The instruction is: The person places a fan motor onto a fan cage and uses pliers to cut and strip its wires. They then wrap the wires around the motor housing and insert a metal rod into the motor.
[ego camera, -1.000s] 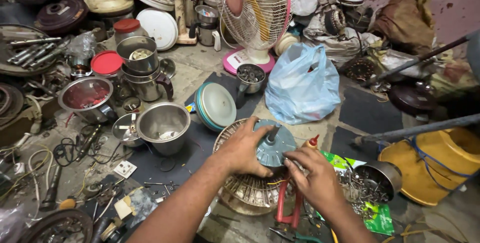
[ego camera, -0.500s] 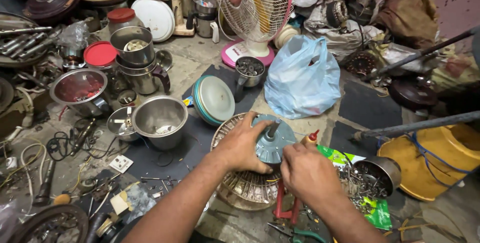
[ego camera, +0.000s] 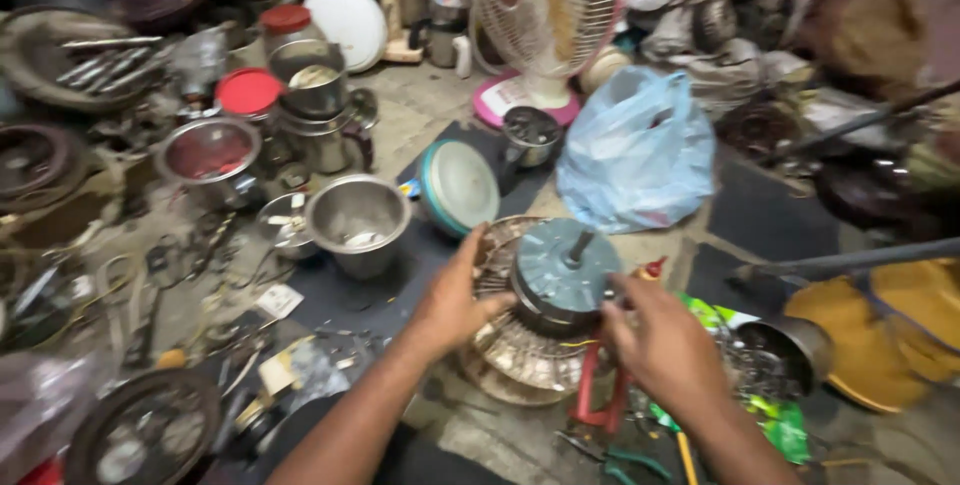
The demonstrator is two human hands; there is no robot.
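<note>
The round grey fan motor (ego camera: 560,273), shaft pointing up, sits on a wire fan guard (ego camera: 520,350) lying on the floor, low and right of centre. The left hand (ego camera: 455,300) grips it at 9 o'clock, fingers curled on the rim; the right hand (ego camera: 665,345) holds it at 4 o'clock, fingers closed on its edge. At 1 o'clock lies a blue plastic bag (ego camera: 640,150); at 10 o'clock, a steel bowl (ego camera: 358,217).

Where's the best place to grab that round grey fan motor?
Probably by its round sides, one hand each side. The fan motor sits face-up on the wire fan guard, its shaft pointing up. The left hand and right hand already flank it.
</note>
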